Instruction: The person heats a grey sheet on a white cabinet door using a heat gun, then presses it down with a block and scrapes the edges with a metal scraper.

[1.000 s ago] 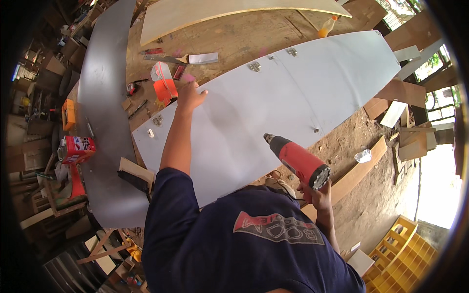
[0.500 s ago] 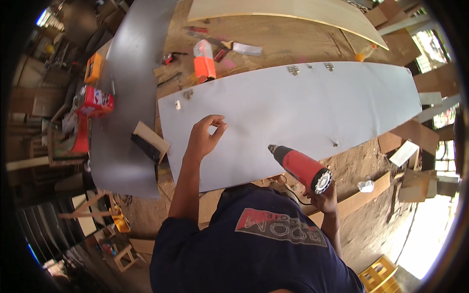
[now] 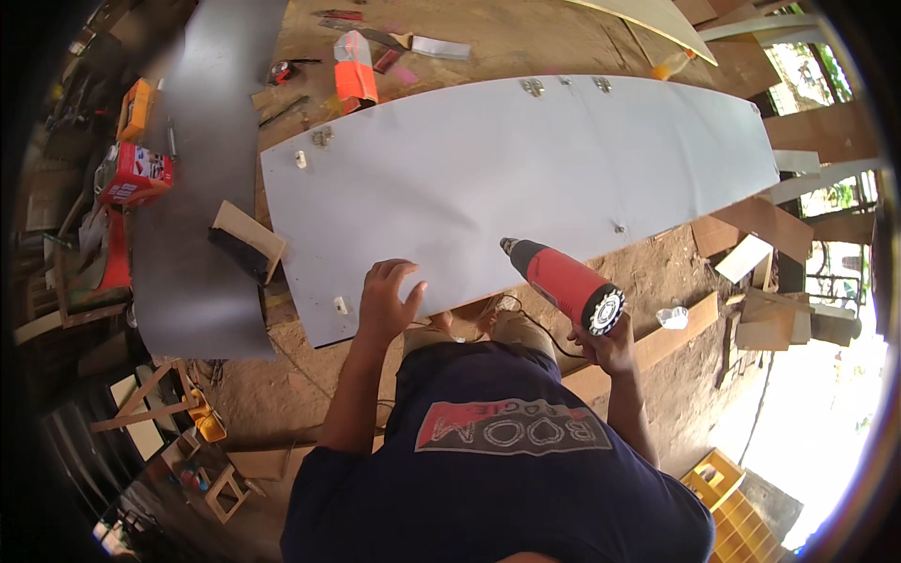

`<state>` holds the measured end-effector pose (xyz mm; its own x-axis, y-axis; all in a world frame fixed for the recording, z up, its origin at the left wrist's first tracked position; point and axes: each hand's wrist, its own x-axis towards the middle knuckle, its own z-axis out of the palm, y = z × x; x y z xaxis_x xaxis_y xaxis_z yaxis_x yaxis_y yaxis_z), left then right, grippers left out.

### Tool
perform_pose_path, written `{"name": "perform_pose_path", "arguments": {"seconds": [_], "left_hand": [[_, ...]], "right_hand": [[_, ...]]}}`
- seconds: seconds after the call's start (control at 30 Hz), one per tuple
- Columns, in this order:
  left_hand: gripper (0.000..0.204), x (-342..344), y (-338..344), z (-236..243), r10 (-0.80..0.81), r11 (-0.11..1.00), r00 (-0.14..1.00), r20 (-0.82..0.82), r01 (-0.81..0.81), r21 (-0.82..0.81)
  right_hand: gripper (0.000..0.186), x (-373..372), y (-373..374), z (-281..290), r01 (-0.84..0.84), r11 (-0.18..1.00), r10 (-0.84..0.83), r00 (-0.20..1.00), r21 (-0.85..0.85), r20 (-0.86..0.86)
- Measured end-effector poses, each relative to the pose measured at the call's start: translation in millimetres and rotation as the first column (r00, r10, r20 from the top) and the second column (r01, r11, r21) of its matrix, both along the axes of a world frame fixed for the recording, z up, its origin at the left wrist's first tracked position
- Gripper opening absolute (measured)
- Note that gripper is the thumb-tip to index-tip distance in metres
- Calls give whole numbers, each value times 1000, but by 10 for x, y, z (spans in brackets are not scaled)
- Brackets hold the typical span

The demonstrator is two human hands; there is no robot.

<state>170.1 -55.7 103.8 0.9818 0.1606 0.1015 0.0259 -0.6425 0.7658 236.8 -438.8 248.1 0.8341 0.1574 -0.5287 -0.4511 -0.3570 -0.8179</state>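
In my right hand (image 3: 605, 347) is a red and black heat gun (image 3: 566, 283), gripped by its handle. Its metal nozzle points left and away from me, over the near part of a large light grey panel (image 3: 526, 159) with a curved far edge. My left hand (image 3: 383, 298) is at the panel's near edge, thumb apart from loosely bent fingers, holding nothing. Whether it touches the surface I cannot tell. Metal hinges (image 3: 533, 87) sit along the far edge, and a small metal fitting (image 3: 619, 229) is near the right-hand near edge.
Left of the panel hangs a long grey sheet (image 3: 192, 253), with a wood block with black cloth (image 3: 250, 239) and a red can (image 3: 139, 174) on it. A tape measure (image 3: 282, 71) and an orange-and-clear container (image 3: 355, 75) lie beyond. A yellow crate (image 3: 718, 479) stands behind right.
My left hand has drawn back toward me over the panel, its thumb and fingers spreading wider. The heat gun stays in my right hand, slightly nearer me. The whole view has shifted.
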Motion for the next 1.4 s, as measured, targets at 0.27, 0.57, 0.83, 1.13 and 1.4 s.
{"name": "perform_pose_path", "arguments": {"seconds": [0.27, 0.57, 0.83, 1.13, 1.4], "left_hand": [[85, -140, -672, -182, -70, 958, 997, -29, 75, 278], [89, -229, -998, -318, -3, 859, 1000, 28, -12, 513], [93, -163, -1213, -280, 6, 783, 997, 74, -51, 619], [98, -102, -1302, -114, 146, 768, 975, 167, -218, 601], [104, -163, -1398, -251, 120, 777, 984, 131, -176, 605]], "right_hand": [[12, -395, -476, -3, 109, 990, -110, 994, 91, 6], [14, -940, -1121, -354, 156, 966, -171, 984, 205, 58], [14, -1149, -1228, -778, 96, 931, -166, 971, 353, 173], [21, -1159, -1061, -757, -9, 922, -95, 964, 386, 249], [23, -1109, -967, -781, -88, 926, -13, 965, 367, 263]]}}
